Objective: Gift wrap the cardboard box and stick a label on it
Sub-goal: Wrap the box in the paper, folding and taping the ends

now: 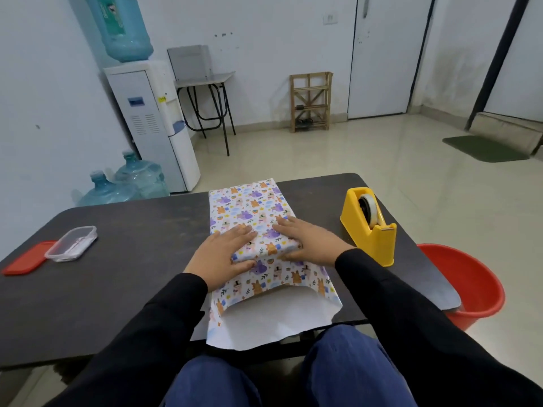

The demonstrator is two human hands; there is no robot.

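Note:
Patterned wrapping paper (249, 207) with animal prints covers the cardboard box in the middle of the dark table (141, 259); the box itself is hidden under it. My left hand (223, 254) lies flat on the near left of the wrapped top, thumb down against the near side. My right hand (308, 240) lies flat on the near right, thumb pressing the near side too. The paper's near end (273, 315) hangs open toward me, white inside showing.
A yellow tape dispenser (370, 224) stands right of the box. A clear plastic container (72, 243) and its red lid (28, 258) lie at the table's left. A red bucket (470, 286) sits on the floor to the right. Water bottles (123, 183) stand beyond the table.

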